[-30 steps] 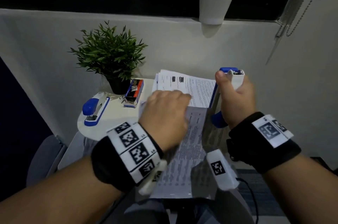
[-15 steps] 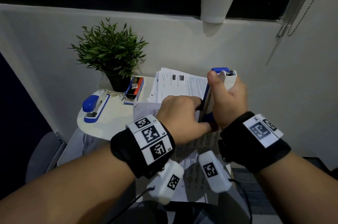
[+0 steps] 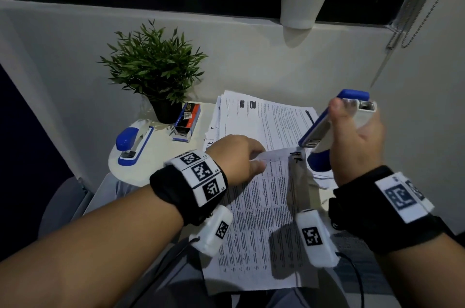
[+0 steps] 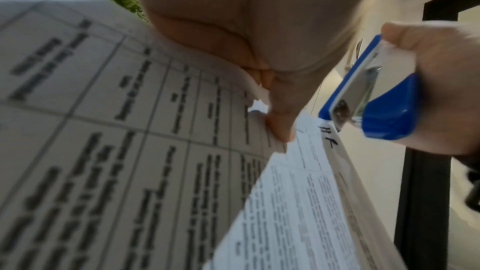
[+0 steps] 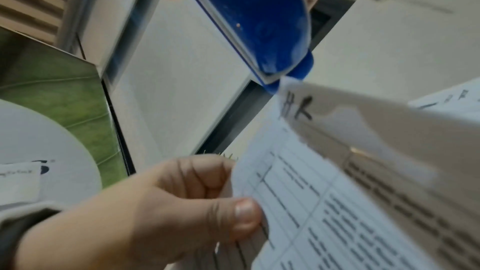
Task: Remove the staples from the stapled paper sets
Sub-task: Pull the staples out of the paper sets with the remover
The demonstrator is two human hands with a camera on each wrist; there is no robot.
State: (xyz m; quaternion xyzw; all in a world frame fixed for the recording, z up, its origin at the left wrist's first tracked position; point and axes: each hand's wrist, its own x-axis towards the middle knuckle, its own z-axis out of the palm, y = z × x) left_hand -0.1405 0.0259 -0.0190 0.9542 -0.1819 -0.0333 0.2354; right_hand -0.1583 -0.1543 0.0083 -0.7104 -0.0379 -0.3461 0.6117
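A: Stapler in the right hand?
B: Blue and white. Second one left of the left hand, same colours.
A: Paper set?
B: White, black gridded print. Plant beyond the left hand: green, black pot.

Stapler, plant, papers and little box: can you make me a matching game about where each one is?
Things:
1. stapler in the right hand
2. second stapler
3. potted plant
4. staple box

Places:
A. lying flat at the table's left edge
B. lifted above the papers
C. just right of the pot
D. at the back of the table, by the wall

Pairs: 1-B, 2-A, 3-D, 4-C
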